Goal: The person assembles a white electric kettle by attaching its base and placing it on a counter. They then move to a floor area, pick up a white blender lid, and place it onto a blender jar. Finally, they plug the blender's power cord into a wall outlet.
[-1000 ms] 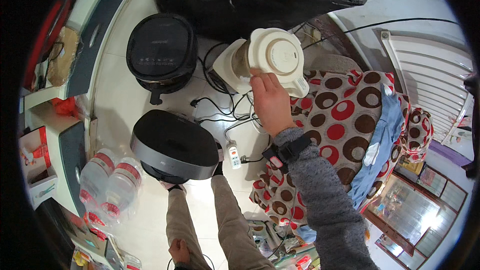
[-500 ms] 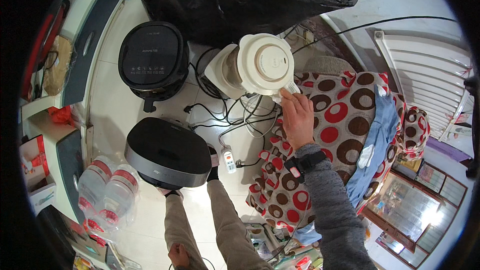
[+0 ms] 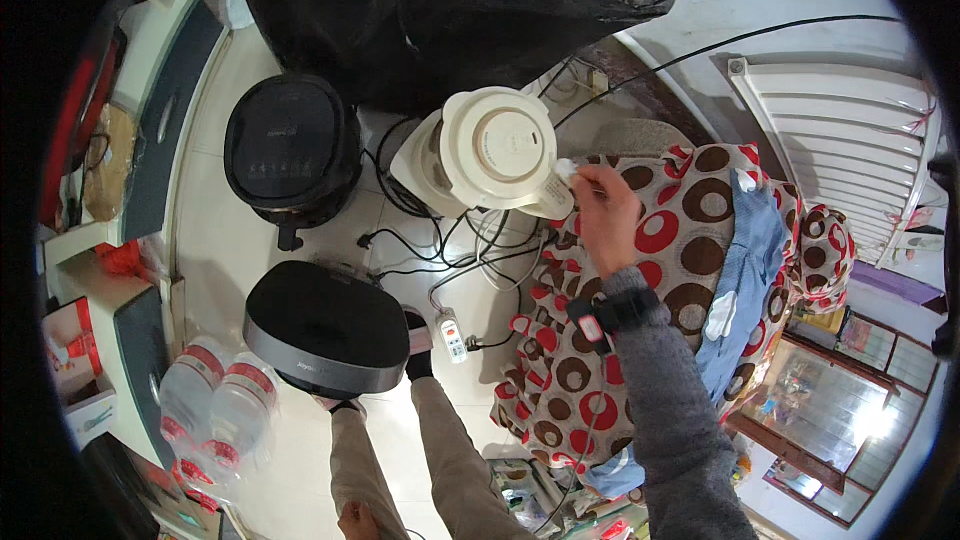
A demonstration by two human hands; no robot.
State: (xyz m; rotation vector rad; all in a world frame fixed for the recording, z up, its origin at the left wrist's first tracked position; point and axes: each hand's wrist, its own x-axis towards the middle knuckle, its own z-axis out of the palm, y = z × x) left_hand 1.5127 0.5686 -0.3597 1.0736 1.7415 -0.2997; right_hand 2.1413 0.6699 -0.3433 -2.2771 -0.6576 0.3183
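Observation:
My right hand (image 3: pixel 607 215) pinches a small white wad (image 3: pixel 566 170), which looks like tissue or cloth, between thumb and fingers. It is beside the handle (image 3: pixel 550 202) of a cream-coloured blender (image 3: pixel 505 143) with a round lid, standing on the floor. The wad is close to the handle's upper edge; whether they touch I cannot tell. At the lower edge, my left hand (image 3: pixel 358 520) hangs in front of my leg, fingers curled, with no object showing in it. A dark oval appliance (image 3: pixel 325 325) stands at my feet.
A black air fryer (image 3: pixel 290 155) stands left of the blender. Cords and a white power strip (image 3: pixel 452 337) lie on the floor. A black plastic bag (image 3: pixel 450 20) is behind, spotted fabric (image 3: pixel 690 230) to the right, bottles (image 3: pixel 220 395) and drawers (image 3: pixel 150 350) to the left.
My right hand has come off the blender's handle, rising slightly to the right, with the white wad now visible in its fingers. The whole view has shifted a little; the left hand still hangs low.

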